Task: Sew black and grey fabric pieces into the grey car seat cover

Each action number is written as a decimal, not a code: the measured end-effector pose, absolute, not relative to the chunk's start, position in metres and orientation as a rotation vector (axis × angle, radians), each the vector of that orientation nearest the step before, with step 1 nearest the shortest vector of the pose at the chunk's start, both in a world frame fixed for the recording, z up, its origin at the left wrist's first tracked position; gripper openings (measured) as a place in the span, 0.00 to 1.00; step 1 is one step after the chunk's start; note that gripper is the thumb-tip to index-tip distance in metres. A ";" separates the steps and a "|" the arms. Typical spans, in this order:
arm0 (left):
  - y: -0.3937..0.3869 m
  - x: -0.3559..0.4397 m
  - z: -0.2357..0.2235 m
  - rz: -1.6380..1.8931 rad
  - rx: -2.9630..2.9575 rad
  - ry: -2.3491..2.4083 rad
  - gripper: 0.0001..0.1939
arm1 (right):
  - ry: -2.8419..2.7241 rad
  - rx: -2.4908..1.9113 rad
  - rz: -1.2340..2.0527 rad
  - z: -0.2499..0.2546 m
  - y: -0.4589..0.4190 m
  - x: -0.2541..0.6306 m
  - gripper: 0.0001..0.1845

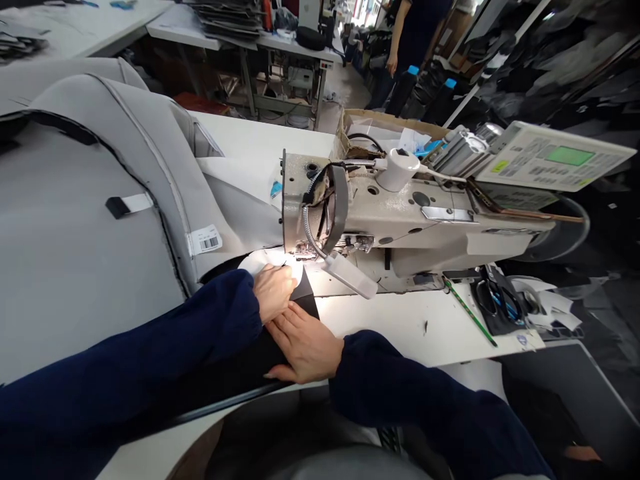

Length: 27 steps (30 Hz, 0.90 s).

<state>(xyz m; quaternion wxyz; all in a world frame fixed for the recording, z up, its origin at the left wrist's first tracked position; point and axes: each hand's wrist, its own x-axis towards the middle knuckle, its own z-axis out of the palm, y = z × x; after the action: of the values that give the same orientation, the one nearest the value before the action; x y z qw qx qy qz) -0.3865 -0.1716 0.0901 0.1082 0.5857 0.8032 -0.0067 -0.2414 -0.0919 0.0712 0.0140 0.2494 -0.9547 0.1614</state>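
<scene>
My left hand point(274, 291) is closed, its fingers curled down at a brightly lit white piece point(260, 259) beside the needle area of the sewing machine point(350, 207). Whatever is pinched under those fingers is hidden. Flat on the black fabric point(235, 363) lies my right hand point(307, 343), fingers stretched out and touching the left hand. The black fabric runs from under both hands to the left, below my left sleeve. A large grey padded textile piece point(75, 233) spreads over the left of the table, with a white barcode label point(205, 240) on it.
A lamp point(353, 275) on a flexible neck hangs just right of my hands. A green pencil-like stick point(470, 312) and a black pouch point(497, 300) lie on the right. Behind the machine stands a cardboard box point(345, 130). A person point(415, 40) stands in the aisle.
</scene>
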 end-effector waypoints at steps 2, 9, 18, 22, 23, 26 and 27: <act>-0.169 -0.383 0.092 -0.033 1.703 2.380 0.07 | -2.947 0.769 0.536 0.069 -0.091 -0.243 0.46; -0.160 -0.380 0.092 -0.070 1.655 2.448 0.08 | -2.880 0.718 0.573 0.062 -0.096 -0.259 0.43; -0.170 -0.373 0.075 0.154 1.572 2.551 0.16 | -2.748 0.778 0.333 0.061 -0.100 -0.257 0.42; -0.182 -0.378 0.063 0.278 1.504 2.546 0.25 | -2.764 0.821 0.154 0.065 -0.101 -0.252 0.47; -0.185 -0.378 0.062 0.292 1.480 2.543 0.26 | -2.771 0.806 0.130 0.066 -0.102 -0.251 0.48; -0.191 -0.375 0.063 0.299 1.440 2.540 0.28 | -2.780 0.770 0.092 0.067 -0.107 -0.249 0.45; -0.193 -0.373 0.064 0.288 1.438 2.547 0.28 | -2.783 0.765 0.087 0.066 -0.109 -0.249 0.42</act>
<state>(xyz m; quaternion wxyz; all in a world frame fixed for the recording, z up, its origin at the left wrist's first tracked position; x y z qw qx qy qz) -0.3734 -0.1927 0.0635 0.1012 0.4867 0.8622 0.0975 -0.2488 -0.1087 0.0658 0.1266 0.2629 -0.9560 0.0301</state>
